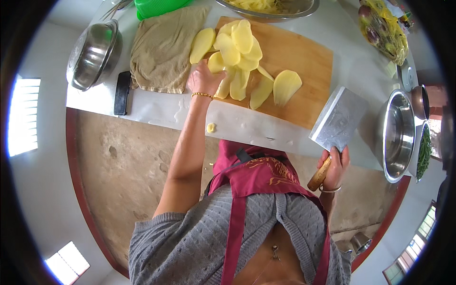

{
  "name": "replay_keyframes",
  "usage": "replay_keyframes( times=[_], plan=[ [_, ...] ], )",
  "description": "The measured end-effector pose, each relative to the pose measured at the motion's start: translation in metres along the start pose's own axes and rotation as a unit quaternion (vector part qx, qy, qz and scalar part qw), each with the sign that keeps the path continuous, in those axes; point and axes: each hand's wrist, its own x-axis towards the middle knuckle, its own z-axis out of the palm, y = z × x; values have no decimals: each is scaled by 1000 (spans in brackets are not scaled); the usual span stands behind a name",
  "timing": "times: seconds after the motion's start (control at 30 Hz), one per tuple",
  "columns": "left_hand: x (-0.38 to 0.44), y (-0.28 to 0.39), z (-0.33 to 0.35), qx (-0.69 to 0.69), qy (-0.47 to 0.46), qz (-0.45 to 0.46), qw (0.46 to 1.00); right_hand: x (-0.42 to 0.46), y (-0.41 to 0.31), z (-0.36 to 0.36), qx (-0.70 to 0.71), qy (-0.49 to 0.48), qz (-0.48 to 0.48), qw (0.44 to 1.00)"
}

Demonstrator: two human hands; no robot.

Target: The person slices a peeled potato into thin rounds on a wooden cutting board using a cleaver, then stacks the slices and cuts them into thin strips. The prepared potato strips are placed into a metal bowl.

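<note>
My left hand (206,77) is at the left edge of a wooden cutting board (306,67), against a pile of peeled potato slices (228,48). One slice (216,62) lies between its thumb and fingers; the fingertips are hidden, so I cannot tell whether they grip it. Slices overlap on the board's left half, and two broad ones, a front slice (262,93) and a right-hand slice (287,85), lie nearer the middle. My right hand (335,167) holds a cleaver (338,119) by its wooden handle, the wide blade off the board's right corner.
A beige cloth (165,50), a black phone (122,93) and a steel basin (91,55) are on the left. Behind the board stands a bowl of potato shreds (260,6). Another steel basin (399,135) stands right of the cleaver. A potato scrap (211,128) lies near the table's front edge.
</note>
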Motion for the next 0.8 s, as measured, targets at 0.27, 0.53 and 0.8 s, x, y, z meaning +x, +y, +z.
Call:
replay_keyframes(
  times=[0.27, 0.53, 0.8],
  plan=[
    [-13, -28, -41, -401, -113, -59, 907, -9, -10, 26, -5, -28, -11, 1000],
    [-26, 49, -33, -579, -280, -12, 766, -9, -22, 24, 6, -17, -12, 1000],
    [-18, 108, 7, -571, -369, 24, 733, 1, -21, -9, -21, 1, -13, 1000]
  ],
)
